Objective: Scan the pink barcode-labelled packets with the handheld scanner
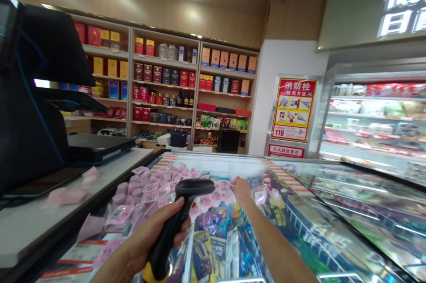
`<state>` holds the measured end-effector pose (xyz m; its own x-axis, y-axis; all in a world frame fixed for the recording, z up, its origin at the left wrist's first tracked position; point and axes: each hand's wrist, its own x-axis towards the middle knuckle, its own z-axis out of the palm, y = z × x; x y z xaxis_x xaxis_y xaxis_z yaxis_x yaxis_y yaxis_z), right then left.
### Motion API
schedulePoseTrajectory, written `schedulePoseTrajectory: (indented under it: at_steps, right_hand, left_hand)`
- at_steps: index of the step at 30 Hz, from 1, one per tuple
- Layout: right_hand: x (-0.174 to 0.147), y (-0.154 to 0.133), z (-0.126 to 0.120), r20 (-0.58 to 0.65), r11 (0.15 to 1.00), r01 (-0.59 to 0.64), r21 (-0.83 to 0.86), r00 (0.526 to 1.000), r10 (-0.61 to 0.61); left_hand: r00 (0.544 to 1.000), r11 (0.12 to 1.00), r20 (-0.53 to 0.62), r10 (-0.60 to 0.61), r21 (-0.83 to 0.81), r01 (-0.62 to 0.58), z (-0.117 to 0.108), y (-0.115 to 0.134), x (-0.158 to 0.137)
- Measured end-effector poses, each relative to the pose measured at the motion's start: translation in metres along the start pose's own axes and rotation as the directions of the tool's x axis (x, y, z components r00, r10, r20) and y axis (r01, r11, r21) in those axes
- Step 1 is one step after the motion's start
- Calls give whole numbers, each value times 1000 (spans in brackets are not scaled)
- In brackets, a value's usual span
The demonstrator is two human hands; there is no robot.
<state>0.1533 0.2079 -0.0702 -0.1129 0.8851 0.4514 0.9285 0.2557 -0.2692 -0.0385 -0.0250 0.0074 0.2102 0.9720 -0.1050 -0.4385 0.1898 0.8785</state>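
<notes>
My left hand (pixel 149 229) is closed round the handle of a black and yellow barcode scanner (pixel 195 186), its head pointing away from me. Stretched forward over the freezer, my right hand (pixel 242 189) reaches the row of small pink packs. Its fingers look curled, and what they hold, if anything, is hidden. Many pink cup-shaped packs (pixel 151 185) with white barcode labels lie heaped on the freezer's glass top (pixel 239 165), left of and behind the scanner. One pink-and-clear pack (pixel 260 195) sits just right of my right wrist.
Bagged frozen goods (pixel 203 252) show through the glass. At left, a counter (pixel 29 234) carries a black checkout terminal (pixel 43 74) and a few more pink packs (pixel 66 195). Shelves of boxed goods (pixel 163 74) line the back wall. A lit chiller (pixel 376 119) stands at right.
</notes>
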Motion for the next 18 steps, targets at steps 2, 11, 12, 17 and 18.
schedulePoseTrajectory:
  at_steps: [2,11,12,17,18]
  right_hand:
    - [5,-5,6,0,999,22,28,1000,-22]
    - [11,-29,21,-29,971,141,193,990,-138]
    - [11,-29,19,-42,968,147,203,989,-141]
    - [2,-2,-8,-175,970,122,212,981,-85]
    - [-2,8,-15,-221,973,105,205,973,-58]
  left_hand:
    - [1000,1000,-30,-4,12,4,-1,1,0]
    - [997,1000,-76,-28,-5,28,-1,0,-1]
    - [997,1000,-77,-29,-5,29,-1,0,-1]
    - [1000,1000,-22,-21,-1,21,3,-5,4]
    - [1000,1000,-14,-22,-1,22,4,-6,4]
